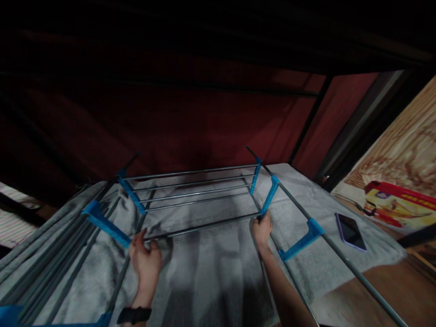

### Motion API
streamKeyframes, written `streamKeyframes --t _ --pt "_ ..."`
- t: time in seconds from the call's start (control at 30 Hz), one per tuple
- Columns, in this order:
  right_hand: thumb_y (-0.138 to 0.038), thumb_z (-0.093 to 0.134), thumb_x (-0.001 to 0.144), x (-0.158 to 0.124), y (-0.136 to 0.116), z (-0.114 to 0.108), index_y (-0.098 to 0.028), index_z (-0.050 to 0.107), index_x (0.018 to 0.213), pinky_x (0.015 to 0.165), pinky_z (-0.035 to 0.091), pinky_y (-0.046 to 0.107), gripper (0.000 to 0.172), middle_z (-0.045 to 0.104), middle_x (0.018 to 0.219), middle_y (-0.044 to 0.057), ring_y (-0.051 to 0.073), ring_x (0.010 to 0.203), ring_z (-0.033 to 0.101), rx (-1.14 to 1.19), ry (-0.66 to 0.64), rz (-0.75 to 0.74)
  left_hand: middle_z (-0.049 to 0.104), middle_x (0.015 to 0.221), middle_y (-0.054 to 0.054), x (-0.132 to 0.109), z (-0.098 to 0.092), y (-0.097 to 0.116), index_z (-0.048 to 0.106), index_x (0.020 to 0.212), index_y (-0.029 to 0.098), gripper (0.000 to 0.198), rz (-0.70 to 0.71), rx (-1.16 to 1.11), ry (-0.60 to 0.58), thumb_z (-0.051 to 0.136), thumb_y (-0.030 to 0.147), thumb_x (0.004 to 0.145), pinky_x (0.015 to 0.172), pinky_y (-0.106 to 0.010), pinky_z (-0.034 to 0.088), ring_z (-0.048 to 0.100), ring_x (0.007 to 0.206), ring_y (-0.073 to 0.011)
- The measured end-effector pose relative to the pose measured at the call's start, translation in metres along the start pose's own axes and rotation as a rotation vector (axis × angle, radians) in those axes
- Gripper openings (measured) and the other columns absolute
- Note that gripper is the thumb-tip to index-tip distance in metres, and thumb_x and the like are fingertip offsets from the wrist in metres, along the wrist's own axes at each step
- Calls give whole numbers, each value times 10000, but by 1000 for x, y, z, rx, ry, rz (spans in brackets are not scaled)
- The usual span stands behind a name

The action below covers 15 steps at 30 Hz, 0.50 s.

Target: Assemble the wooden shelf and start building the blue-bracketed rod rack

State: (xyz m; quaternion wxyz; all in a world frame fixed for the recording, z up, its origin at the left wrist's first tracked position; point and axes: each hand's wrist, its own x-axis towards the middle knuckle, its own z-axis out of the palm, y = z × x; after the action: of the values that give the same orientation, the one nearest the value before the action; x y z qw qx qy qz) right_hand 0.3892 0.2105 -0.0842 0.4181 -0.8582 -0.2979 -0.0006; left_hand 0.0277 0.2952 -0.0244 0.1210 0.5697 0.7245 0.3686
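A rack frame of grey metal tubes and blue plastic brackets lies on the grey blanket. A crosswise metal rod (204, 225) runs between my two hands. At its left end, my left hand (146, 259) is closed around the rod, beside the left blue bracket (106, 223). My right hand (262, 230) is closed at the other end, where the rod meets the right blue bracket (270, 195); its fingertips are partly hidden. Beyond them, several parallel rods (197, 183) span two farther brackets. A dark band circles my left wrist.
Loose grey tubes (57, 259) lie together at the left. A phone (350, 231) rests on the blanket (218, 277) at the right, with a red and yellow box (400, 204) past it. Dark bed-frame posts and a red curtain (190, 122) stand behind.
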Motion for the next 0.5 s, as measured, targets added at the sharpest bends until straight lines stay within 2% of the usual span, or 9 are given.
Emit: streamKeyframes --t 0.07,0.13,0.27,0.33,0.4,0.5 --pt "-194 397 774 -11 0 5 -12 261 1406 1107 232 469 671 378 1419 252 321 1343 314 8 110 -25 550 1296 -69 -10 19 32 506 1244 237 398 249 -151 -111 407 211 859 1008 -396 456 508 1217 -243" --pt "-167 375 778 -23 -1 12 -34 298 1389 1118 229 466 629 378 1413 234 313 1345 308 67 159 -60 605 1207 -76 -16 46 66 575 1137 212 323 454 -269 -273 419 186 856 1026 -371 443 549 1160 -216" --pt "-115 334 773 -31 -7 27 -115 381 1349 1115 275 457 578 407 1396 164 250 1347 326 250 58 -247 648 1151 -92 -23 113 128 614 1129 167 332 676 -257 -549 403 150 874 1009 -355 452 588 1093 -200" --pt "-102 324 772 -21 -15 35 -107 356 1380 1120 279 451 609 363 1439 158 230 1374 294 287 22 -285 642 1178 -106 -24 145 150 615 1151 138 353 751 -195 -629 381 139 886 1021 -334 442 581 1110 -194" --pt "-94 317 776 -2 -24 42 -84 312 1417 1126 273 443 641 298 1487 168 223 1401 246 263 7 -251 636 1203 -110 -23 174 167 607 1175 126 371 816 -115 -678 371 122 889 1036 -326 426 569 1136 -189" --pt "-80 313 785 33 -33 53 -22 294 1427 1127 266 437 645 262 1505 207 240 1417 215 170 -12 -160 623 1238 -104 -18 204 184 581 1220 128 395 910 -18 -720 367 106 889 1055 -324 399 557 1156 -182"
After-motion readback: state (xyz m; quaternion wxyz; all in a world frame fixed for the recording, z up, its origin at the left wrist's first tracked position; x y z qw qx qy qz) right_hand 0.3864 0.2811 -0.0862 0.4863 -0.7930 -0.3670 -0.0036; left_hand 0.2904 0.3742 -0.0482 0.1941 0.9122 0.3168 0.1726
